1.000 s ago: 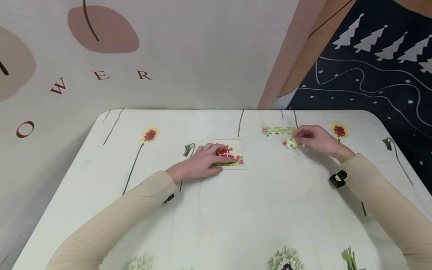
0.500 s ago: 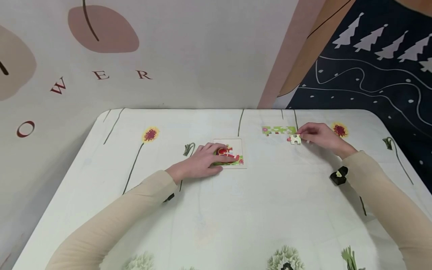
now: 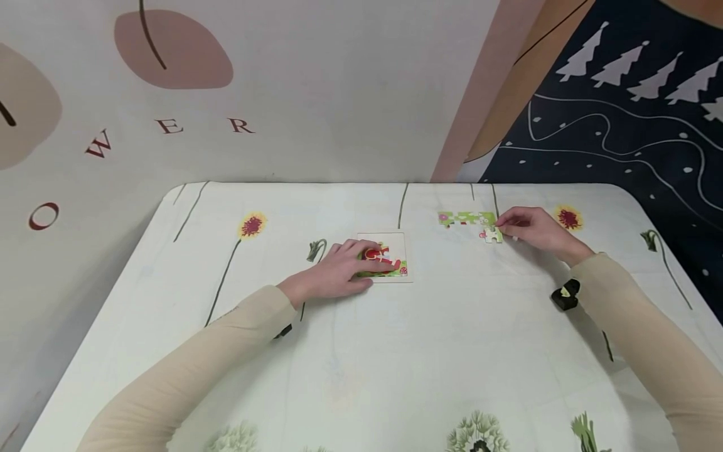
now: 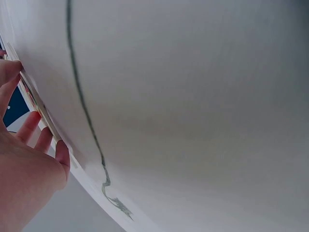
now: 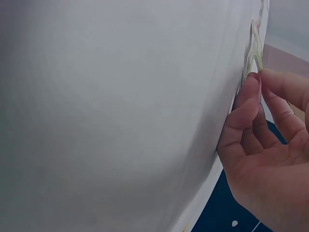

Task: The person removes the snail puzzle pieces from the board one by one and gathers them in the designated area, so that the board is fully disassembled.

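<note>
A square puzzle board (image 3: pixel 395 238), partly filled with a red and green picture, lies mid-table in the head view. My left hand (image 3: pixel 339 271) rests over its left part with fingers extended, covering some of the picture. To the right, my right hand (image 3: pixel 531 227) pinches a pale green jigsaw piece (image 3: pixel 492 235) between thumb and fingers. That piece is just below the right end of a strip of green puzzle pieces (image 3: pixel 463 218). In the right wrist view, the pinched jigsaw piece (image 5: pixel 255 46) is seen tilted off the cloth.
A white cloth (image 3: pixel 395 351) printed with flowers covers the table. Its far edge meets a pale wall hanging (image 3: pixel 316 125). On the right hangs a dark blue fabric with white trees (image 3: pixel 638 81). A black wrist device (image 3: pixel 566 295) sits under the right cuff.
My right hand has moved slightly right and turned the jigsaw piece, bringing it close beneath the strip's right end. My left hand stays on the board.
</note>
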A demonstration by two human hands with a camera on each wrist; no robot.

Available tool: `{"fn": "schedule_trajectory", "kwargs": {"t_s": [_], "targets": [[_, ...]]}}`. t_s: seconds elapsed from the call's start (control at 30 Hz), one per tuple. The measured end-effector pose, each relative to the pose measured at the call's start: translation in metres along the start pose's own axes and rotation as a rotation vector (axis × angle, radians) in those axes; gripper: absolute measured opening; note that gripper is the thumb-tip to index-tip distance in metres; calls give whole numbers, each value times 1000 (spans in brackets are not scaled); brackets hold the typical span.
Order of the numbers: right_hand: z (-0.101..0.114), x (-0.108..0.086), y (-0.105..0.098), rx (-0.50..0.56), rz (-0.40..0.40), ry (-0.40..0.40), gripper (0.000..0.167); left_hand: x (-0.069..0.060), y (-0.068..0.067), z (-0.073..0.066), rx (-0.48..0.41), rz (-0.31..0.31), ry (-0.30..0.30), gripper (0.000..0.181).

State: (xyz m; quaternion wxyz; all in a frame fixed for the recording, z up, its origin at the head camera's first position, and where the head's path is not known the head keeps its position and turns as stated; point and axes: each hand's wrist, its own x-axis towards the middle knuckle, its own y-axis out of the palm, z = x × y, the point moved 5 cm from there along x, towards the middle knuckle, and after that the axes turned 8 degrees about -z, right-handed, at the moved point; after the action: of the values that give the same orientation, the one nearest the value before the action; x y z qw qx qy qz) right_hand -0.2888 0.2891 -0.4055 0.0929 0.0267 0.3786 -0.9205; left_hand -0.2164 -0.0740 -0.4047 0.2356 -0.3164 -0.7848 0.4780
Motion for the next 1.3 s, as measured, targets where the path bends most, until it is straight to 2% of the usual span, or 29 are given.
{"fn": "schedule_trajectory", "kwargs": {"t_s": [0.7, 0.93, 1.3], "targets": [[3, -1, 0, -7, 22, 32, 30, 0, 0, -1, 8, 5, -6, 46], [15, -4, -4, 56, -48, -50, 27, 0, 0, -1, 13, 10, -8, 46], [40, -5, 12, 150, -43, -107, 25, 0, 1, 1, 22, 4, -7, 45]]}}
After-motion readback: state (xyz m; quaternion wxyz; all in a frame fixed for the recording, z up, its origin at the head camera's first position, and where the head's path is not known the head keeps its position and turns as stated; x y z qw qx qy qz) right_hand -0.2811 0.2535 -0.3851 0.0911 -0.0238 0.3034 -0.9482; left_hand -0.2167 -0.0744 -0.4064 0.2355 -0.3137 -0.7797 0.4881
